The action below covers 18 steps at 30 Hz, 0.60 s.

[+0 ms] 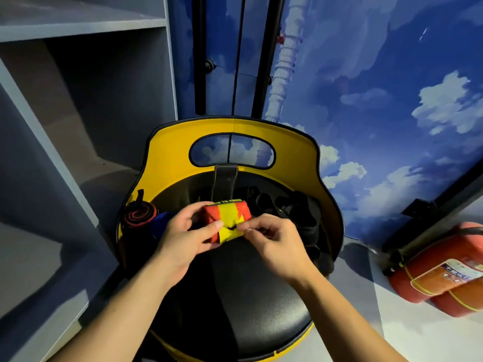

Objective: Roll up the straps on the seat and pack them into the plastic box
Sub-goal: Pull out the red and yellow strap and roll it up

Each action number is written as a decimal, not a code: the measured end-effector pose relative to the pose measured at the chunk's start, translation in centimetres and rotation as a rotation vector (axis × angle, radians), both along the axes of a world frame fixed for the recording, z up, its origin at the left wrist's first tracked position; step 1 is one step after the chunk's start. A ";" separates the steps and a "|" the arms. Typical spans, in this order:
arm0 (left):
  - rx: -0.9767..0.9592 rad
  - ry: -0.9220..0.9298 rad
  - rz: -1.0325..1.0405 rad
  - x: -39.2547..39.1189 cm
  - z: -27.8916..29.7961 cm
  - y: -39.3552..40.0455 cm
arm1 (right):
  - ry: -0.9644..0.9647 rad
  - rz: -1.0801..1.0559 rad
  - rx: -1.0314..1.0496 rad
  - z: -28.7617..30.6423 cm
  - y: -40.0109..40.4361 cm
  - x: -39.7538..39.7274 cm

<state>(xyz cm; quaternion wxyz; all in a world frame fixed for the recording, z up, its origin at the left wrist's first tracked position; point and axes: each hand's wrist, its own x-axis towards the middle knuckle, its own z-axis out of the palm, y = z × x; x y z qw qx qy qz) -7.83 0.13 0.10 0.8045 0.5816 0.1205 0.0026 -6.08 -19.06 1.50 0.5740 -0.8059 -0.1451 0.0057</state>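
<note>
Above the black seat cushion (251,291) I hold a rolled red and yellow strap (228,220). My left hand (183,239) grips the roll from the left, thumb on its front. My right hand (271,239) pinches the roll's loose end at the lower right. A rolled black and red strap (139,214) lies at the seat's left edge, with a blue strap (159,223) beside it, partly hidden by my left hand. Loose black straps (292,207) lie piled at the back right of the seat. No plastic box is in view.
The seat has a yellow backrest (235,126) with an oval cut-out. Grey shelving (78,100) stands to the left. Two red fire extinguishers (444,270) lie on the floor at the right. A wall with a blue sky picture (379,100) is behind.
</note>
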 end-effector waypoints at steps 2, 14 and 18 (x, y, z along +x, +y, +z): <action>0.045 0.009 -0.022 -0.4 -0.2 -0.6 | 0.072 -0.071 0.123 0.4 0.0 0.4; 0.167 0.017 -0.310 -1.8 -0.6 -1.6 | 0.146 -0.175 0.201 0.0 -0.9 2.0; 0.150 0.018 -0.292 -1.6 -0.4 -1.7 | 0.122 -0.141 0.253 0.6 -1.1 1.7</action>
